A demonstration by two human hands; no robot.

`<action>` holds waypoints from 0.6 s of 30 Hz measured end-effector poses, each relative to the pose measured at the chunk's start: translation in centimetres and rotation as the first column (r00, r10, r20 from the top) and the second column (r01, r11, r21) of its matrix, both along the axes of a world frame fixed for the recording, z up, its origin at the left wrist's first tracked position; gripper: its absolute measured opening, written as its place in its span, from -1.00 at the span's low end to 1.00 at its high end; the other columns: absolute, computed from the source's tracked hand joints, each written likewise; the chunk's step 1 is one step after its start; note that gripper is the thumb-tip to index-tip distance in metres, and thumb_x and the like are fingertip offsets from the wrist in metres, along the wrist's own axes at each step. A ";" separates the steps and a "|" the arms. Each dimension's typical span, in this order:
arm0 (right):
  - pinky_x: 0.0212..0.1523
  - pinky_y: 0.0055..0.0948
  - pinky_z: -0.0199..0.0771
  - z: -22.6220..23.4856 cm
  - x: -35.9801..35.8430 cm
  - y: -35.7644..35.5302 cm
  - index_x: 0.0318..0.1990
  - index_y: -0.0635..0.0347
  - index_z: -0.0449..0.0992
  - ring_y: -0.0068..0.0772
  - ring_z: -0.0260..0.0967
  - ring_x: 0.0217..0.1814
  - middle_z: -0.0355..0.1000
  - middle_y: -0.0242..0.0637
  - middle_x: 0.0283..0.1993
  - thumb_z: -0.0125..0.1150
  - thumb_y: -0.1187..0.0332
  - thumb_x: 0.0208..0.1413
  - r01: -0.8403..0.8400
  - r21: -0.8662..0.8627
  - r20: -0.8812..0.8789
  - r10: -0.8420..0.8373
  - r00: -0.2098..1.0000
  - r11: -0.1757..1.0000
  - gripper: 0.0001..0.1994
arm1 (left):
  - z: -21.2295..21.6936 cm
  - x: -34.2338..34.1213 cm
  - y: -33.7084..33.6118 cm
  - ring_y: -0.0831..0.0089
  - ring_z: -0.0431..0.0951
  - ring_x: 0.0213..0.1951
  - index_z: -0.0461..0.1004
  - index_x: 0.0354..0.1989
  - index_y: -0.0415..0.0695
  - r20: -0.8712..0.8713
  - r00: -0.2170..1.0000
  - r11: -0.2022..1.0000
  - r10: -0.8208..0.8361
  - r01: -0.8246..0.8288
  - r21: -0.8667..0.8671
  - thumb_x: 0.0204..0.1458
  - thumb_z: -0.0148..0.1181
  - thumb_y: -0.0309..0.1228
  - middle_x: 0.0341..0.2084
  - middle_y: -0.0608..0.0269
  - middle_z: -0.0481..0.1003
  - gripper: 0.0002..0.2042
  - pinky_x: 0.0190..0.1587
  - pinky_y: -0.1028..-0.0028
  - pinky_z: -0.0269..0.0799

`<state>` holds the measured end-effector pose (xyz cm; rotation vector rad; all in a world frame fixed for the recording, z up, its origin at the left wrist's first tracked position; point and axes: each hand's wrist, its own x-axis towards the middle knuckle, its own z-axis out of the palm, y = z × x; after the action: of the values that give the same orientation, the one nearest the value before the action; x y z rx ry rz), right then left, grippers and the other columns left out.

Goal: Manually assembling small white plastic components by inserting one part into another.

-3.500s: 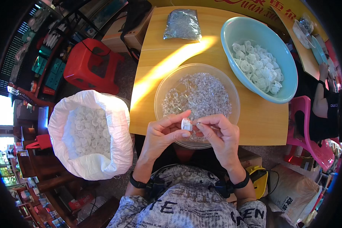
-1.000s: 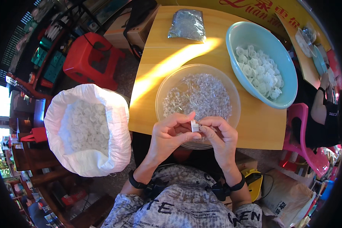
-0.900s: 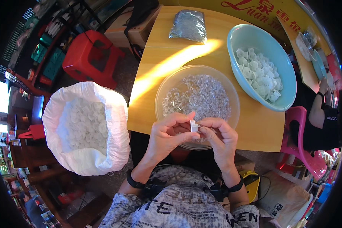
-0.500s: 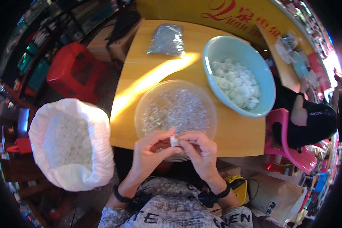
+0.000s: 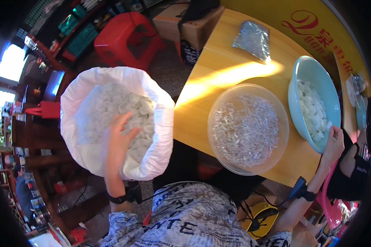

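Over white sack (image 5: 164, 127), left hand (image 5: 118, 138), grip loosely spread; at blue basin (image 5: 317, 70), right hand (image 5: 334, 142) pinching white piece (image 5: 329, 124).

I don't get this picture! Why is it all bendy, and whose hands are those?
They belong to a person; there's no robot here. A wide camera on the person's head looks down, and it bends straight edges. On the wooden table sit a clear tub of see-through bits, a blue basin of white pieces and a silvery bag. The left hand, a bit blurry, is at the opening of a white sack beside the table. The right hand is at the basin's edge, maybe pinching a white piece; it's too small to tell.
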<state>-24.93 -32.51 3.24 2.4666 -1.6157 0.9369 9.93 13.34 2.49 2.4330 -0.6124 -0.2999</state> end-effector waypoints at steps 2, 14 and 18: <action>-0.22 -0.49 0.43 0.2 0.9 1.0 -0.21 0.21 0.51 -0.48 0.45 -0.27 0.50 -0.33 -0.34 0.18 0.39 0.09 -0.049 -0.060 0.056 0.052 0.997 0.997 -0.86 | -0.2 -1.0 -1.6 0.24 0.43 -0.05 0.36 0.11 -0.12 0.028 0.998 0.999 -0.051 0.051 0.004 -0.11 0.27 -0.45 -0.04 0.09 0.41 -0.49 -0.02 0.37 0.33; -0.42 -0.49 0.47 -0.9 12.1 19.7 -0.31 0.15 0.52 -0.40 0.46 -0.39 0.46 -0.30 -0.35 0.25 0.51 -0.03 -0.680 0.406 0.306 0.610 0.731 0.611 -0.89 | -4.7 1.5 -3.4 0.22 0.45 -0.21 0.40 -0.06 -0.24 0.116 0.986 0.980 -0.123 0.139 -0.140 -0.02 0.11 -0.54 -0.12 0.03 0.41 -0.70 -0.14 0.41 0.35; -0.41 -0.50 0.40 -1.6 13.1 19.5 -0.33 0.17 0.51 -0.38 0.42 -0.43 0.41 -0.29 -0.39 0.25 0.50 -0.04 -0.690 0.346 0.235 0.654 0.720 0.636 -0.91 | -3.8 1.3 -2.4 0.32 0.45 -0.33 0.46 -0.22 -0.22 0.086 0.990 0.987 -0.108 0.118 -0.111 -0.03 0.15 -0.51 -0.33 0.16 0.46 -0.82 -0.20 0.44 0.33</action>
<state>-11.80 -13.06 1.68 3.5025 -0.9263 0.8035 11.21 10.92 -1.32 2.3120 -0.7834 -0.2077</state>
